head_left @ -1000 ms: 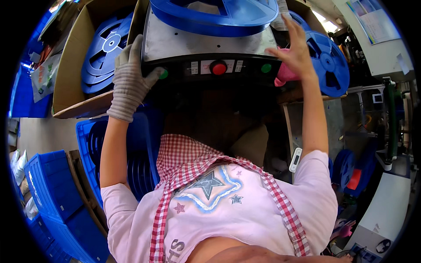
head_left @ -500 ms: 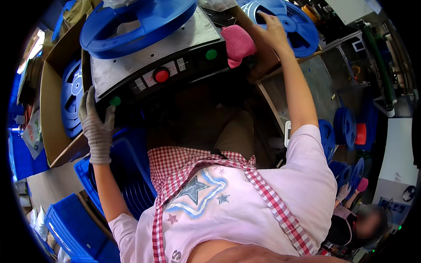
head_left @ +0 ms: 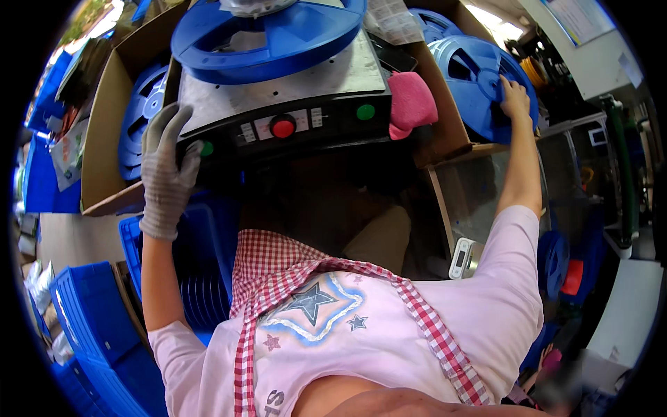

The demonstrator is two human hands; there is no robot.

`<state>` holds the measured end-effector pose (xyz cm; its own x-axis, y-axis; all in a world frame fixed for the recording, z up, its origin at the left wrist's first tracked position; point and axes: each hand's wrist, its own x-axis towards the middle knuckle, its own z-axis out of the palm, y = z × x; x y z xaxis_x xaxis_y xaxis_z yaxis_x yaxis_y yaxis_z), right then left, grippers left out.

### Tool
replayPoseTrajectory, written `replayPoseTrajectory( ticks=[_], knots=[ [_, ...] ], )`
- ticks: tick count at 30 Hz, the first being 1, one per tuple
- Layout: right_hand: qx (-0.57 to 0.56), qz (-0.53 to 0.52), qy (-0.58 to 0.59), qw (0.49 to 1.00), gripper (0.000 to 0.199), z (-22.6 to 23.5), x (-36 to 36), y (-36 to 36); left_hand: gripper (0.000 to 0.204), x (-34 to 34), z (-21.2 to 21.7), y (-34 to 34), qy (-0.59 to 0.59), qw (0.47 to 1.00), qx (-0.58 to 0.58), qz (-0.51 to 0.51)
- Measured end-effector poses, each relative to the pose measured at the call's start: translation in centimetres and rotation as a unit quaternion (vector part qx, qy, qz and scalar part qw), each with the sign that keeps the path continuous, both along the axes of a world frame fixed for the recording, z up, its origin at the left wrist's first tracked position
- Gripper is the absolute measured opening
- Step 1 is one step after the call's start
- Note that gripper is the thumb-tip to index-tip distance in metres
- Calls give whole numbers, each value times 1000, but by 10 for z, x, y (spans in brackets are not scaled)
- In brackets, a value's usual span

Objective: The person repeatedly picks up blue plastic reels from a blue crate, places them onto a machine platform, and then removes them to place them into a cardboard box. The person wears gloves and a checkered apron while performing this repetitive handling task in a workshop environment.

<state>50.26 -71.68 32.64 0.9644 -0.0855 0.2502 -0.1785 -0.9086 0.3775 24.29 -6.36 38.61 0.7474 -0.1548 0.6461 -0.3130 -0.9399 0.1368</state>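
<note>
My left hand (head_left: 167,163), in a pale knit glove, is raised at the left front corner of a black machine with a metal top (head_left: 316,87). Its fingers are stretched up and the thumb is beside a green button (head_left: 205,148). Nothing is in it. At the far right my bare right hand (head_left: 515,101) has its fingers curled into an opening of a blue plastic reel (head_left: 465,87), which leans in a cardboard box. Another blue reel (head_left: 267,59) lies flat on top of the machine, with clear wrapped material at its hub.
The machine's front carries a red button (head_left: 283,126) and a second green button (head_left: 365,112). A pink cloth-like pad (head_left: 411,104) hangs at its right corner. Another cardboard box (head_left: 104,139) holds a blue reel at left. Blue bins (head_left: 94,306) stand lower left; a small scale (head_left: 464,258) sits right.
My right hand has moved from the left side of the boxed reel to its right side, fingers now in an opening. My left hand stays by the green button. The whole view has shifted.
</note>
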Motion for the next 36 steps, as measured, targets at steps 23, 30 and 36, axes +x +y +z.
replayPoseTrajectory(
  ticks=[23,30,36],
  knots=[
    [951,272,-15,148,66,-33,-336,115,22,138,19,7,-134,955,258,-58],
    [952,278,2,125,72,-44,-342,185,22,82,34,56,-199,954,223,-5],
    [926,353,88,98,74,-54,-322,192,29,-152,75,179,-103,974,198,-29]
  ],
)
